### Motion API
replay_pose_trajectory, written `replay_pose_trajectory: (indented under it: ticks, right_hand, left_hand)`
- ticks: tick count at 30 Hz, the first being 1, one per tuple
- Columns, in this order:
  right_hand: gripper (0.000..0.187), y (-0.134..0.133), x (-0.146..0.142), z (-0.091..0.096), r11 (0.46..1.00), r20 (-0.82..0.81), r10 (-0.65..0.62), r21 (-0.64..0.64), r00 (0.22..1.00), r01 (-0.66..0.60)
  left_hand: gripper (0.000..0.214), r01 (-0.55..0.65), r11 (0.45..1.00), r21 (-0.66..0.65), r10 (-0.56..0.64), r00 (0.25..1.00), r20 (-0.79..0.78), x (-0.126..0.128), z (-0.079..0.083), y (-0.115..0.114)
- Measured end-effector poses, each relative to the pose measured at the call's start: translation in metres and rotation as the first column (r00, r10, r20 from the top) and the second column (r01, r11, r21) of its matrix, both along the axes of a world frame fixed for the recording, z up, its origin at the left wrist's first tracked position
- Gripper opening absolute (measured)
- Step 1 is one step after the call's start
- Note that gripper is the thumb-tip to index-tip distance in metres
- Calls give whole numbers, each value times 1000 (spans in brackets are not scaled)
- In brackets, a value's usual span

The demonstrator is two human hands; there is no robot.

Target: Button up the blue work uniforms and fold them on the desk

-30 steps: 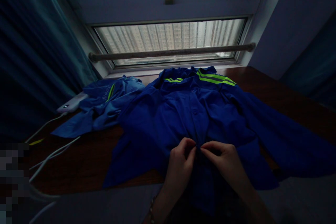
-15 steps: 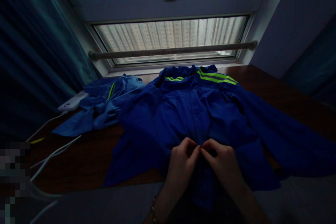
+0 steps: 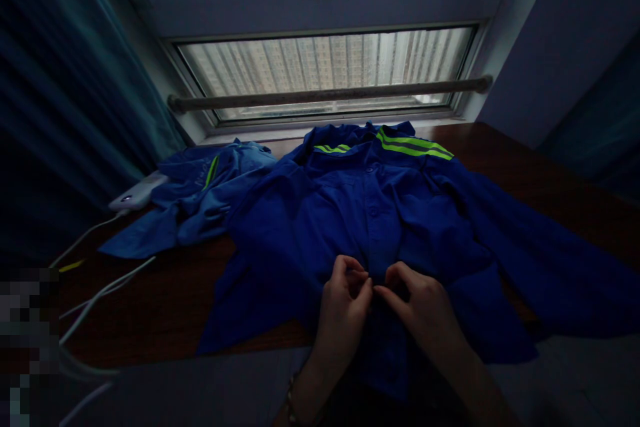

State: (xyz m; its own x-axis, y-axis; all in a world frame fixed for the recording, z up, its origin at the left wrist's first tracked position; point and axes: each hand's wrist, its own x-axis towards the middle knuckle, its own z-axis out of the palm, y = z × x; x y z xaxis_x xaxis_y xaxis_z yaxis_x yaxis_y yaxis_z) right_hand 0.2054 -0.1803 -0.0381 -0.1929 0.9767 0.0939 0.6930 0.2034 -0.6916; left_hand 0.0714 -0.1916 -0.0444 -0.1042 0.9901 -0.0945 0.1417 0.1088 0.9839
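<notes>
A dim room faces a wide window [image 3: 325, 67] with pale, striped light in its panes, and a dark blue-green curtain [image 3: 65, 73] hangs at the left. Below the sill spreads a dark reddish-brown wooden bench [image 3: 525, 160], and a metal rail [image 3: 330, 98] runs across the lower pane. The blue shirt [image 3: 310, 227] lies over the middle of the bench, collar toward the window, one sleeve stretched out to the right, its lower front reaching past the near edge; yellow-green stripes [image 3: 415, 145] cross the shoulder. Just beside it on the left, a lighter blue garment [image 3: 225, 180] lies crumpled. Both hands meet at the shirt's front strip, below the visible buttons. The left hand [image 3: 344, 303] has thumb and forefinger nearly together, pinching the cloth there; the right hand [image 3: 425, 300] is right beside it, fingers curled and thumb tip at the strip, a small gap showing between thumb and forefinger, and whether it grips any cloth I cannot tell. A pale phone-like device [image 3: 137, 192] touches the lighter garment, with white cables [image 3: 103, 295] nearby. A beaded bracelet [image 3: 291, 400] circles the left wrist. Smallest is a round button [image 3: 373, 211] on the strip.
</notes>
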Motion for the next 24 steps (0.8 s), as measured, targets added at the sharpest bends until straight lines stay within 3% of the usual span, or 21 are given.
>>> replay_pose_trajectory:
  ticks: [7, 15, 18, 24]
  right_hand:
    - [6, -3, -1, 2, 998, -144, -38, 38, 989, 44]
    - [15, -3, 1, -2, 974, -303, 3, 216, 953, 65]
    - [21, -3, 1, -6, 970, -304, 6, 233, 953, 68]
    - [16, 3, -2, -9, 975, -208, 0, 216, 978, 46]
  left_hand:
    - [18, 40, 999, 11, -40, 999, 0, 1, 4, 2]
    - [21, 43, 998, -46, -34, 981, 191, -4, 7, 5]
    - [21, 56, 998, -30, -48, 974, 221, -6, 7, 5]
    - [24, 96, 995, 10, -96, 981, 170, -2, 4, 4]
